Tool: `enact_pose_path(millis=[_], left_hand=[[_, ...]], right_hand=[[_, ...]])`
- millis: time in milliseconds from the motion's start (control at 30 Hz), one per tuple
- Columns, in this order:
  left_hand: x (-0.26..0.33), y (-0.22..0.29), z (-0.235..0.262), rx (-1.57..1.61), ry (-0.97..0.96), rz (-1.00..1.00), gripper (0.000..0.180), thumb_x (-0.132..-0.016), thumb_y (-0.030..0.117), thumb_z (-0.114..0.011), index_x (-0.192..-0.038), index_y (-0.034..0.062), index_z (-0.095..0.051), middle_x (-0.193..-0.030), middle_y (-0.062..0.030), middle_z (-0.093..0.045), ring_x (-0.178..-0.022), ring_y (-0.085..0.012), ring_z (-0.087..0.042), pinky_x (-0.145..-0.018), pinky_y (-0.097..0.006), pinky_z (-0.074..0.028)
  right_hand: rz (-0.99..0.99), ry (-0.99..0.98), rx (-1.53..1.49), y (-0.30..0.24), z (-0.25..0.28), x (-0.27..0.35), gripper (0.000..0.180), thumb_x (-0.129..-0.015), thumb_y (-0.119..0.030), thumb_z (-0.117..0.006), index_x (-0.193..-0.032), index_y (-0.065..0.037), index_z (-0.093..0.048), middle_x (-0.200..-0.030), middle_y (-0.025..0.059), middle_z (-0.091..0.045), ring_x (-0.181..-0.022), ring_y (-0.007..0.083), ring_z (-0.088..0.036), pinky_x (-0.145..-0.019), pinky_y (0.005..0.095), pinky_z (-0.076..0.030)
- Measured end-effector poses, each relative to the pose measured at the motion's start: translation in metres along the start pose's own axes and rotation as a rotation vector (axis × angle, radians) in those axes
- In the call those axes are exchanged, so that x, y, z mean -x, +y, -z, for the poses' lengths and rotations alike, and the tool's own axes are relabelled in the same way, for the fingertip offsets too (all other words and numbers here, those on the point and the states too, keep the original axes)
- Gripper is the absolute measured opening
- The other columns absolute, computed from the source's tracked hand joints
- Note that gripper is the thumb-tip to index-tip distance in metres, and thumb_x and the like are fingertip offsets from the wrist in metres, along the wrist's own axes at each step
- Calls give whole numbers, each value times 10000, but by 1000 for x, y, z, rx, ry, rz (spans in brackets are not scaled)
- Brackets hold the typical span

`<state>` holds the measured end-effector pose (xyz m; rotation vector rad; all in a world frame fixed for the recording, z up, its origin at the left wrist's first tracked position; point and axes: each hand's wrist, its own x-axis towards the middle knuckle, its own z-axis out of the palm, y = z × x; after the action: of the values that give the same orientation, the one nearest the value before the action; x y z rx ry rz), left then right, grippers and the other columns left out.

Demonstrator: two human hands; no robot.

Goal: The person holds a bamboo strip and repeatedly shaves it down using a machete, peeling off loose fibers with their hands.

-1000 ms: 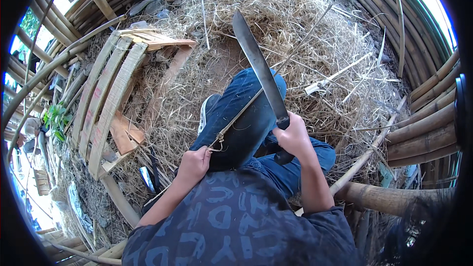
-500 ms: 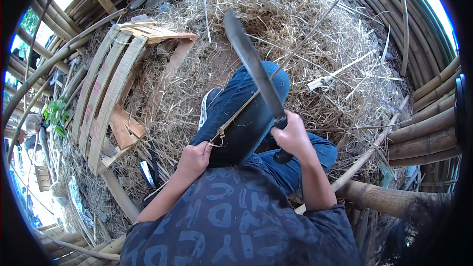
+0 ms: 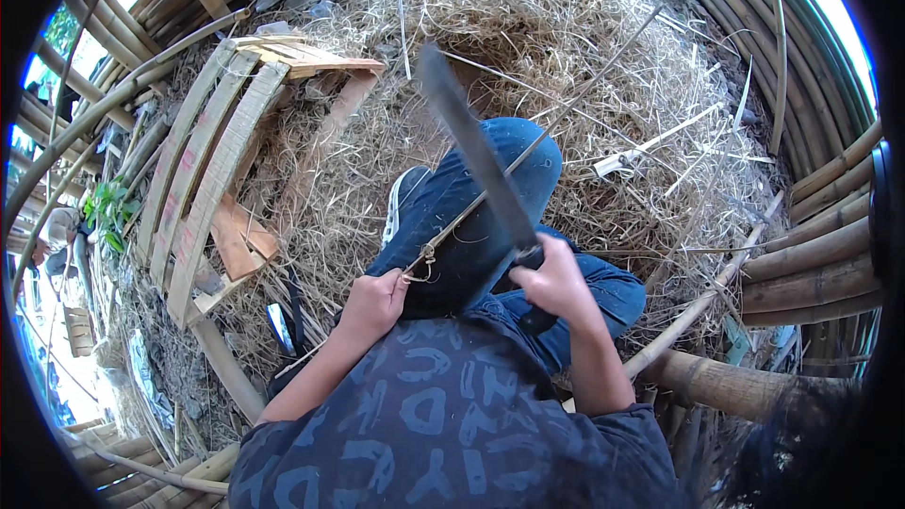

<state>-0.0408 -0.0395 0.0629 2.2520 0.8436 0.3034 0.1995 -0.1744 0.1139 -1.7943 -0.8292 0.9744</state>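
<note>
My right hand (image 3: 551, 281) is closed round the black handle of a machete. Its long dark machete blade (image 3: 483, 158) points away and to the left, crossing over a thin bamboo strip (image 3: 456, 224); whether they touch I cannot tell. Pinched in my left hand (image 3: 375, 302) is the near end of that strip, by my thigh. From there it slants over my bent knee (image 3: 528, 155) in blue jeans, far out to the right. A small curled shaving hangs from the strip close to my left fingers.
Dry straw and shavings (image 3: 528, 9) cover the ground ahead. A slatted wooden crate (image 3: 212, 165) stands at the left. Split bamboo pieces (image 3: 650, 146) lie to the right, with a thick bamboo pole (image 3: 721, 382) beside me. Bamboo walls (image 3: 801, 57) curve around the place.
The machete has drawn back slightly toward me, its tip now lower in the view. My left hand keeps its grip on the strip almost unmoved.
</note>
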Motion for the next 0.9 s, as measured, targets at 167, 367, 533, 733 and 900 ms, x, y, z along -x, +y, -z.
enact_pose_path(millis=[167, 367, 533, 733, 900], left_hand=[[0, 3, 1, 24, 6, 14, 267, -931, 186, -518, -730, 13, -548, -563, -225, -513, -546, -419, -547, -496, -488, -410], [-1, 1, -1, -18, -2, -8, 241, -922, 173, -523, -740, 15, -541, -562, -221, -514, -550, -415, -551, -504, -487, -419], [5, 4, -2, -84, 50, -27, 216, -905, 166, -538, -740, 27, -535, -564, -189, -538, -555, -382, -578, -512, -473, -442], [3, 10, 0, -230, 22, -94, 186, -896, 172, -548, -761, 45, -535, -576, -147, -563, -554, -334, -598, -507, -441, -460], [6, 8, -2, -165, 90, -99, 238, -926, 188, -518, -738, 42, -514, -563, -150, -542, -544, -341, -582, -501, -438, -444]], right_hand=[[-14, 76, 193, 2, -5, -2, 295, -715, -67, -617, -971, 79, -613, -832, 261, -658, -808, 363, -661, -732, 387, -510], [72, 2, 284, 13, -19, 6, 379, -699, -95, -627, -1010, 121, -596, -879, 316, -634, -896, 443, -620, -796, 422, -502], [1, 211, 253, -26, 17, -12, 255, -728, -50, -609, -949, 77, -610, -750, 226, -651, -715, 312, -670, -675, 376, -500], [-84, 266, 301, -24, 44, -30, 227, -715, -47, -596, -912, 65, -607, -705, 192, -631, -658, 278, -644, -638, 364, -483], [-64, 268, 209, -3, 30, -21, 199, -711, -43, -591, -879, 63, -602, -676, 183, -621, -619, 275, -620, -620, 361, -477]])
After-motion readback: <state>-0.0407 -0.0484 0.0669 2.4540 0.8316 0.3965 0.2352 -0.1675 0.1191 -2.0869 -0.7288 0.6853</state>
